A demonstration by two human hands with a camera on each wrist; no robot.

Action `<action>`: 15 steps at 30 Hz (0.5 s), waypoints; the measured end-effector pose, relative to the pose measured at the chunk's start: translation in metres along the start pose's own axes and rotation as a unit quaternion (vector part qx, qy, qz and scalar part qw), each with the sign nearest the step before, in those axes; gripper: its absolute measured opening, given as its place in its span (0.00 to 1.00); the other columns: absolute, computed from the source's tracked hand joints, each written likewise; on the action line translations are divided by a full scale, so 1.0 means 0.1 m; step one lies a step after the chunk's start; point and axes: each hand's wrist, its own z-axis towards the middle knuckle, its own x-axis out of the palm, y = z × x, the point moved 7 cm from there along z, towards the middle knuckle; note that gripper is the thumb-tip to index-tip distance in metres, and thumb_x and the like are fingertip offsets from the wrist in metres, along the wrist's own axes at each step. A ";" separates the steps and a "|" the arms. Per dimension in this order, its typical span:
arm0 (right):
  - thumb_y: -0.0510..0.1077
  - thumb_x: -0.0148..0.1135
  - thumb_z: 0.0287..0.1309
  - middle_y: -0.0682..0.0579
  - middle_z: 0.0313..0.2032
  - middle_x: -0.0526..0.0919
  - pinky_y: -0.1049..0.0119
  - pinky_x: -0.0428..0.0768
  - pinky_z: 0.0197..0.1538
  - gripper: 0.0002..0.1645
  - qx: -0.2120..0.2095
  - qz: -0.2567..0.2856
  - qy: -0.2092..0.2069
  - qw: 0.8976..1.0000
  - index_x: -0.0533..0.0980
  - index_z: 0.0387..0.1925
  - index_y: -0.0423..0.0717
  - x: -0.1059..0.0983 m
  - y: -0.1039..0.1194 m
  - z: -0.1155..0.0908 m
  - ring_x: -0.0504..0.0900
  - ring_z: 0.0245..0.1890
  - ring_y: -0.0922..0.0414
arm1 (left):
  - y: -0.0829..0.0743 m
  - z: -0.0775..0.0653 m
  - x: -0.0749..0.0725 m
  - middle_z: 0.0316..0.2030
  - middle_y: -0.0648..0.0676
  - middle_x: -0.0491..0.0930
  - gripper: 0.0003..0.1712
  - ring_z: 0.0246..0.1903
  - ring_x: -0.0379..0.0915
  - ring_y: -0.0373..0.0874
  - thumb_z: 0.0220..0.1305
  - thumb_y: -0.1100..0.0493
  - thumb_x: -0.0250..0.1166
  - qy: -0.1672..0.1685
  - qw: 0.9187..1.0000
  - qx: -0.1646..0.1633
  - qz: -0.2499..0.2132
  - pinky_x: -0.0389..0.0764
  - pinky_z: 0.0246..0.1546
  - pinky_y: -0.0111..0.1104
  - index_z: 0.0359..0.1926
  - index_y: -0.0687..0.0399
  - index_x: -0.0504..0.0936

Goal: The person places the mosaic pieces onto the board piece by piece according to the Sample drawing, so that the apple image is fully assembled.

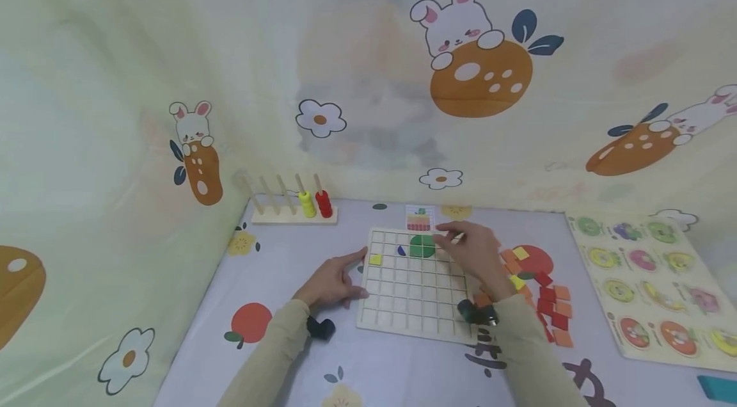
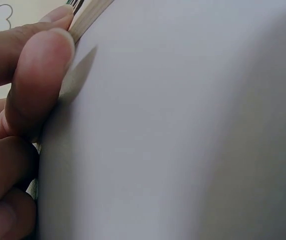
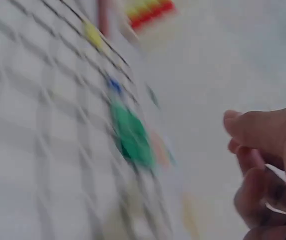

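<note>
A pale gridded board (image 1: pixel 397 304) lies on the table. On it are a rounded green patch (image 1: pixel 423 246), a small blue piece (image 1: pixel 401 251) and a yellow square (image 1: pixel 375 260). My left hand (image 1: pixel 331 282) is at the board's left side, index finger and thumb extended against the edge. In the left wrist view, the thumb (image 2: pixel 45 65) meets the board's corner. Over the upper right of the board hovers my right hand (image 1: pixel 475 253), thumb and index finger apart, with nothing visible between them. A small picture card (image 1: pixel 420 218) lies just beyond the board. The right wrist view is blurred.
Loose red, orange and yellow tiles (image 1: pixel 561 322) are scattered right of the board. Farther right lies a fruit picture board (image 1: pixel 639 288), with a teal object (image 1: pixel 716 388) near its lower corner. A wooden peg stand (image 1: pixel 293 217) holds yellow and red beads at the back left.
</note>
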 end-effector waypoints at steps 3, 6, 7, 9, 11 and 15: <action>0.55 0.70 0.70 0.42 0.48 0.88 0.63 0.77 0.35 0.25 0.054 -0.014 0.001 0.998 0.84 0.61 0.46 -0.39 -0.38 -0.03 0.82 0.41 0.48 | -0.01 -0.01 0.00 0.16 0.51 0.79 0.58 0.16 0.78 0.45 0.56 0.51 0.83 0.001 1.000 0.003 0.000 0.73 0.33 0.36 0.83 0.31 0.61; 0.56 0.68 0.70 0.37 0.53 0.86 0.60 0.81 0.36 0.30 0.091 -0.032 0.014 0.995 0.81 0.65 0.43 -0.67 -0.74 -0.10 0.84 0.44 0.44 | -0.02 -0.02 -0.01 0.16 0.50 0.79 0.58 0.16 0.78 0.45 0.57 0.51 0.83 0.003 1.000 0.008 0.004 0.74 0.34 0.36 0.83 0.32 0.61; 0.57 0.68 0.70 0.35 0.54 0.85 0.58 0.82 0.36 0.31 0.101 -0.038 0.021 0.994 0.80 0.66 0.42 -0.73 -0.85 -0.13 0.84 0.45 0.43 | -0.02 -0.02 -0.02 0.16 0.50 0.79 0.58 0.16 0.78 0.44 0.57 0.51 0.82 0.003 1.000 0.008 0.005 0.74 0.35 0.36 0.83 0.32 0.61; 0.58 0.67 0.71 0.33 0.57 0.83 0.56 0.84 0.40 0.34 0.113 -0.049 0.034 0.992 0.77 0.68 0.41 -0.83 -1.01 -0.19 0.84 0.47 0.41 | -0.02 -0.02 -0.02 0.16 0.49 0.79 0.58 0.15 0.78 0.44 0.57 0.51 0.83 0.003 1.000 0.011 0.007 0.74 0.35 0.36 0.83 0.32 0.61; 0.56 0.67 0.71 0.32 0.58 0.82 0.54 0.85 0.42 0.35 0.127 -0.055 0.047 0.989 0.75 0.70 0.41 -0.89 -1.13 -0.25 0.83 0.49 0.40 | -0.02 -0.02 -0.02 0.15 0.49 0.79 0.58 0.15 0.78 0.44 0.56 0.52 0.83 0.002 1.000 0.011 0.008 0.74 0.34 0.36 0.83 0.32 0.61; 0.54 0.67 0.71 0.30 0.62 0.79 0.48 0.85 0.47 0.37 0.159 -0.052 0.077 0.983 0.72 0.73 0.40 -0.86 -1.36 -0.31 0.81 0.51 0.39 | -0.05 -0.03 0.00 0.16 0.50 0.79 0.58 0.15 0.78 0.44 0.56 0.52 0.83 0.002 1.000 0.010 0.008 0.73 0.32 0.35 0.83 0.32 0.61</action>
